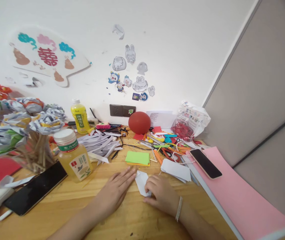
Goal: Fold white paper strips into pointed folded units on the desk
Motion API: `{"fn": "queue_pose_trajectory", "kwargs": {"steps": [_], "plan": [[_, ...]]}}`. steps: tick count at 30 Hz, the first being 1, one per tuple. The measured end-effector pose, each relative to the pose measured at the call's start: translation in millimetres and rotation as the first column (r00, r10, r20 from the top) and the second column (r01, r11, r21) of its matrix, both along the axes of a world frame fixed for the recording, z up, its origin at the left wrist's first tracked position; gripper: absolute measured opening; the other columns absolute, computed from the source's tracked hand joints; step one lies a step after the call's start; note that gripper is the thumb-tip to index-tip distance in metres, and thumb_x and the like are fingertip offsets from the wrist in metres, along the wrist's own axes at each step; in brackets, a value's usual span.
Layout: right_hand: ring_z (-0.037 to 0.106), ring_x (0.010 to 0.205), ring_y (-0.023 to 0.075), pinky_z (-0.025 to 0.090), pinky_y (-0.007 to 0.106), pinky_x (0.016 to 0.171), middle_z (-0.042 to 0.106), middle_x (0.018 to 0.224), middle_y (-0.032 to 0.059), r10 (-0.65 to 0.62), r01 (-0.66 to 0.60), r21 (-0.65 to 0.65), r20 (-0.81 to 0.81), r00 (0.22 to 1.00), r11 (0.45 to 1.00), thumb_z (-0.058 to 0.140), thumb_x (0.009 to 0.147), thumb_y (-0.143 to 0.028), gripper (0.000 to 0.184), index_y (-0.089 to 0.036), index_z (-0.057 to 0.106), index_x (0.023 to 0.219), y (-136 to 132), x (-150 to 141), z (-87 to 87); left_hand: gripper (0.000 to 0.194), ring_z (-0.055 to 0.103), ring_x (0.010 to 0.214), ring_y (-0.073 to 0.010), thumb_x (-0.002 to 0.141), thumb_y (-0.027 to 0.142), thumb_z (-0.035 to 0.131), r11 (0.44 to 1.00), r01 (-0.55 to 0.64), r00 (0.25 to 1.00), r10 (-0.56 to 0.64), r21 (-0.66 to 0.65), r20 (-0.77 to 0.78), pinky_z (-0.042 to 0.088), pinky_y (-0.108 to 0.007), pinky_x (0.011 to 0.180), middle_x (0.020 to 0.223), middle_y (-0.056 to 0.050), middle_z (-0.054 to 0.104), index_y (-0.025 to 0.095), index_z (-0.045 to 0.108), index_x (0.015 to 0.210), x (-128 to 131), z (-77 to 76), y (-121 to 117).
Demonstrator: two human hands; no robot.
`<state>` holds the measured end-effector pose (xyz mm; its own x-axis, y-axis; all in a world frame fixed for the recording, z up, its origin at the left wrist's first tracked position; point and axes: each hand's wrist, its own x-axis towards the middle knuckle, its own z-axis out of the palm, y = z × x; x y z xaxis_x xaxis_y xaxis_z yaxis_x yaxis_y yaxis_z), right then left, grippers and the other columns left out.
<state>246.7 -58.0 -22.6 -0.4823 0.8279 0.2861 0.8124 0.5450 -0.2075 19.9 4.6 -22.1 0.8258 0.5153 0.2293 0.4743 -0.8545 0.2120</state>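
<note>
A small piece of white paper point(140, 182) with folded corners lies on the wooden table in front of me. My left hand point(118, 186) rests flat on the table to its left, fingers stretched out, the tips close to the paper's left edge. Over the paper's right side curl the fingers of my right hand point(161, 193), gripping it near the edge and hiding that part. Behind it sits a stack of green and yellow paper slips point(137, 158). White paper rectangles point(176, 170) are piled to the right.
Two drink bottles, one large point(73, 158) and one slimmer point(79, 116), stand left. Paper flowers point(44, 123) and a dark phone point(36, 188) are farther left. White strips point(99, 145), a red balloon point(139, 122) and scissors point(169, 155) lie behind. Another phone point(206, 163) rests on pink sheets point(247, 196).
</note>
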Motion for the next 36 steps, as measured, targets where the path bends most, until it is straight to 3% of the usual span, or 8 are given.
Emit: {"fn": "queue_pose_trajectory", "kwargs": {"steps": [4,7,10,14,17,22,28,36], "plan": [[0.051,0.075,0.0173,0.038,0.028,0.064,0.059,0.078,0.0033,0.078,-0.100,0.172,0.131,0.988,0.980,0.056,0.087,-0.022,0.008,-0.017,0.055,0.080,1.3,3.5,-3.3,0.055,0.038,0.130,-0.0202,0.090,0.012,0.035,0.998,-0.009,0.995,0.002,0.066,0.102,0.038,-0.041,0.103,0.144,-0.007,0.038,0.028,0.026,0.142,-0.9,-6.9,0.8],[0.048,0.065,0.0166,0.037,0.028,0.057,0.056,0.068,0.0033,0.100,-0.154,0.308,0.183,0.978,0.939,0.043,0.091,-0.012,0.023,-0.017,0.053,0.071,2.4,6.4,-6.2,0.042,0.052,0.118,-0.0213,0.091,0.018,0.039,0.992,-0.060,0.971,0.033,0.111,0.235,0.045,-0.036,0.097,0.131,-0.010,0.054,0.022,0.041,0.133,0.4,-12.4,0.3],[0.049,0.068,0.0161,0.041,0.027,0.060,0.059,0.072,0.0042,0.150,-0.184,0.335,0.125,0.981,0.924,0.039,0.092,-0.009,0.024,-0.017,0.054,0.075,3.5,6.5,-6.4,0.027,0.062,0.098,-0.0200,0.090,0.021,0.041,0.991,-0.079,0.955,0.044,0.110,0.293,0.051,-0.031,0.085,0.109,-0.009,0.065,0.020,0.055,0.113,1.9,-13.2,-3.3],[0.051,0.077,0.0158,0.043,0.026,0.069,0.062,0.083,0.0046,0.184,-0.191,0.281,0.051,0.981,0.941,0.042,0.089,-0.007,0.017,-0.016,0.055,0.081,3.6,6.2,-1.9,0.023,0.063,0.077,-0.0175,0.091,0.019,0.037,0.989,-0.045,0.968,0.009,0.139,0.251,0.053,-0.027,0.070,0.085,-0.006,0.066,0.020,0.059,0.089,1.4,-9.9,-8.6],[0.050,0.077,0.0163,0.041,0.027,0.067,0.060,0.085,0.0042,0.131,-0.143,0.249,0.065,0.989,0.958,0.049,0.086,-0.011,0.012,-0.017,0.055,0.078,2.3,6.6,1.2,0.023,0.062,0.080,-0.0185,0.093,0.020,0.035,0.977,-0.049,0.969,-0.004,0.209,0.246,0.051,-0.029,0.072,0.089,-0.008,0.066,0.018,0.058,0.096,0.4,-6.1,-10.4],[0.048,0.074,0.0171,0.038,0.028,0.063,0.058,0.076,0.0030,0.066,-0.085,0.223,0.090,0.994,0.971,0.053,0.085,-0.016,0.012,-0.018,0.056,0.074,1.0,4.6,0.2,0.029,0.057,0.076,-0.0196,0.094,0.020,0.035,0.968,-0.013,0.993,-0.017,0.250,0.120,0.047,-0.032,0.066,0.084,-0.006,0.063,0.019,0.056,0.074,1.9,-3.4,-10.6],[0.050,0.075,0.0165,0.038,0.027,0.066,0.060,0.078,0.0027,0.014,0.002,0.152,-0.102,0.995,0.988,0.057,0.080,-0.013,0.007,-0.017,0.056,0.074,1.7,-0.4,-3.6,0.021,0.056,0.074,-0.0192,0.091,0.021,0.044,0.995,-0.061,0.980,0.045,0.078,0.192,0.045,-0.030,0.068,0.077,-0.005,0.061,0.018,0.056,0.074,3.9,-7.1,-7.0],[0.051,0.076,0.0160,0.036,0.027,0.068,0.057,0.074,-0.0007,-0.228,0.209,-0.091,-0.343,0.911,0.974,0.069,0.066,-0.008,0.017,-0.017,0.055,0.065,0.1,-9.0,-1.9,0.021,0.054,0.075,-0.0193,0.088,0.022,0.046,0.984,-0.119,0.967,0.145,-0.133,0.210,0.042,-0.029,0.068,0.075,-0.004,0.059,0.018,0.054,0.069,9.3,1.0,-6.5]]}}
